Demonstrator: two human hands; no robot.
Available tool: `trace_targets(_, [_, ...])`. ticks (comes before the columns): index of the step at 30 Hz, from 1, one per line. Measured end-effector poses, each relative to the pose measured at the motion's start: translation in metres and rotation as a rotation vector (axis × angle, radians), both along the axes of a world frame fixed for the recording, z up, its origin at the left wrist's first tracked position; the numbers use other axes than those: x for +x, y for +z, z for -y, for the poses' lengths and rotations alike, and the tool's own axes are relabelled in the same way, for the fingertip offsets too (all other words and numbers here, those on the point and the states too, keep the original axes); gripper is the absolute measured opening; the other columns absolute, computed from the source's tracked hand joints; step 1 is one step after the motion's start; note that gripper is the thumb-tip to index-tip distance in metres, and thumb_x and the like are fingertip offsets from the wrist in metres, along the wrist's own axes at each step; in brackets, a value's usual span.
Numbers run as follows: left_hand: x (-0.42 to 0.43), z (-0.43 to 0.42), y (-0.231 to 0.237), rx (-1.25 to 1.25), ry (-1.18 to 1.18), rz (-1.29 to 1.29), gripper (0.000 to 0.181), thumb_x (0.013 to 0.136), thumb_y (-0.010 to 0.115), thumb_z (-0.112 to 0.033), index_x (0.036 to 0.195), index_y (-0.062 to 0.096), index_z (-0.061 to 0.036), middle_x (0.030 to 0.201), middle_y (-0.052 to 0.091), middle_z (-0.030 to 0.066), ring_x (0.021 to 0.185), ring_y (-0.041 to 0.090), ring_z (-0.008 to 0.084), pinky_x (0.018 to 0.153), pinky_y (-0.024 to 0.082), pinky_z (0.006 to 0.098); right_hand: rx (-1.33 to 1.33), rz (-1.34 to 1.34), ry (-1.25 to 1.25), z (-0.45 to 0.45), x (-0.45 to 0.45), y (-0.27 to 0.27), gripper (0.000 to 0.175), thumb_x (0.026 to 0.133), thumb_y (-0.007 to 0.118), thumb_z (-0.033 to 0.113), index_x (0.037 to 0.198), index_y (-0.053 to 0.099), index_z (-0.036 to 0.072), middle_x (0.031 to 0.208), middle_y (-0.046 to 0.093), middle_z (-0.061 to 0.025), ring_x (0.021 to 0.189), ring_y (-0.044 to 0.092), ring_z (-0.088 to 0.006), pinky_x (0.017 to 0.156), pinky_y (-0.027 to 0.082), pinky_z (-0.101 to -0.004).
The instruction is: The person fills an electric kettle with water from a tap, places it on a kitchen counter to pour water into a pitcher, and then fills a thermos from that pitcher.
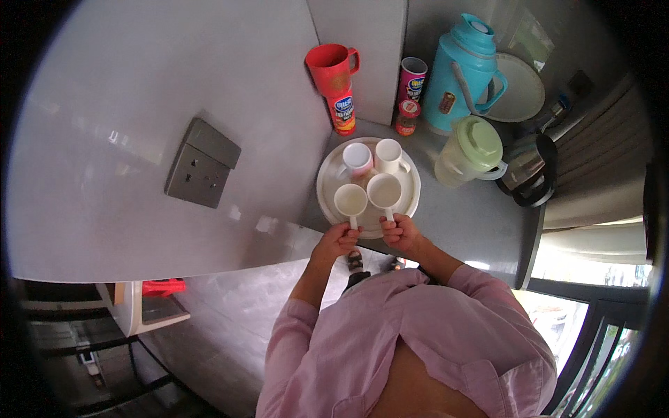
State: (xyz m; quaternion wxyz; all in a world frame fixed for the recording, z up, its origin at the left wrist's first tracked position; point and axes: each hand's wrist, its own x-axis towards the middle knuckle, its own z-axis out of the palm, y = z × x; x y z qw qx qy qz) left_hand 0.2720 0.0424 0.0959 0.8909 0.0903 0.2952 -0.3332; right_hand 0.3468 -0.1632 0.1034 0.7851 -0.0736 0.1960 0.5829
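Observation:
My left hand (338,242) grips the handle of a white mug (350,200) at the near left of a round white tray (325,172). Beside it, my right hand (401,233) is closed around the handle of a second white mug (384,192). Both mugs are upright, over the tray's near half; I cannot tell whether their bases touch it. Behind them on the tray stand a white and pink mug (357,160), its handle to the left, and another white mug (389,155), its handle to the right.
Behind the tray are a red plastic mug (330,65) atop a canister (343,113), an open canister (413,78) and a red-lidded jar (407,118). To the right stand a turquoise vacuum flask (456,78), a green-lidded pitcher (468,149) and an electric kettle (528,167). A wall socket (202,163) is at left.

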Motion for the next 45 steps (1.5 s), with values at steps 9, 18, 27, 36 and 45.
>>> trace_targets(9, [0.005, 0.012, 0.033, 0.736, -0.406, 0.092, 0.031, 0.079, 0.044, -0.027, 0.078, 0.057, 0.0012, 0.051, 0.049, 0.0051, 0.032, 0.036, 0.009, 0.028, 0.025, 0.0215, -0.271, 0.004, 0.161, -0.004, -0.009, 0.018, 0.02, 0.084, 0.037, 0.018, 0.089, 0.047, 0.002, 0.059, 0.042, 0.002, 0.038, 0.03, -0.0028, 0.034, 0.025, -0.0165])
trace_targets(18, [0.01, -0.051, 0.053, 1.466, 0.098, 0.267, 0.016, 0.074, 0.05, -0.016, 0.065, 0.053, -0.003, 0.047, 0.049, 0.0075, 0.029, 0.038, 0.0126, 0.026, 0.028, 0.0267, -1.266, 1.055, 0.164, 0.044, 0.018, 0.047, 0.023, 0.08, 0.045, 0.02, 0.078, 0.057, 0.001, 0.054, 0.054, -0.0065, 0.04, 0.049, -0.0117, 0.033, 0.036, -0.0234])
trace_targets(27, [0.096, -0.03, 0.042, 2.178, -0.255, 0.69, 0.023, 0.073, 0.055, -0.022, 0.088, 0.055, -0.0044, 0.082, 0.058, 0.0199, 0.078, 0.055, 0.0364, 0.066, 0.044, 0.0422, -1.592, 1.852, 0.06, 0.001, 0.105, 0.024, 0.025, 0.076, 0.05, 0.023, 0.093, 0.051, 0.005, 0.065, 0.058, -0.0158, 0.053, 0.058, -0.0234, 0.052, 0.046, -0.0353])
trace_targets(36, [0.113, -0.044, 0.029, 2.248, -0.187, 0.802, 0.022, 0.079, 0.049, -0.02, 0.076, 0.051, 0.0018, 0.075, 0.055, 0.0233, 0.074, 0.054, 0.0388, 0.064, 0.042, 0.046, -1.689, 2.153, 0.069, -0.007, 0.122, 0.015, 0.029, 0.08, 0.048, 0.029, 0.078, 0.047, 0.0, 0.065, 0.054, -0.0248, 0.059, 0.053, -0.0407, 0.051, 0.041, -0.0485])
trace_targets(45, [0.086, -0.063, 0.034, 0.938, -0.012, 0.183, 0.016, 0.077, 0.045, -0.016, 0.073, 0.054, -0.0028, 0.055, 0.048, 0.0041, 0.038, 0.041, 0.011, 0.033, 0.029, 0.0226, -0.661, 0.699, 0.086, 0.002, 0.131, 0.059, 0.017, 0.081, 0.043, 0.02, 0.074, 0.046, 0.006, 0.046, 0.033, 0.0072, 0.031, 0.026, -0.0042, 0.028, 0.021, -0.0197])
